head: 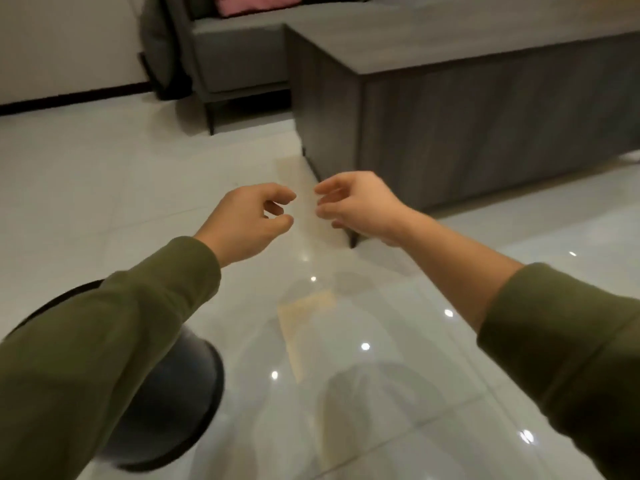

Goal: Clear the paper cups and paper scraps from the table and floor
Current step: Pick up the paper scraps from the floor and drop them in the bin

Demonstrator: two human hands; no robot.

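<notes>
Pale tan patch (306, 306) lies on the glossy white floor (104, 188) below your hands. It is blurred, so whether it is paper or a reflection is unclear. Your left hand (249, 220) and right hand (356, 206) hover with fingertips nearly meeting, fingers loosely curled, holding nothing, near the grey table (450, 53) corner. Your olive sleeve (104, 341) hides much of a black bin (166, 403).

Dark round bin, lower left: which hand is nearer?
Left. The left hand is up and right of the dark round bin, its forearm crossing over it; the right hand lies farther right, near the table.
</notes>
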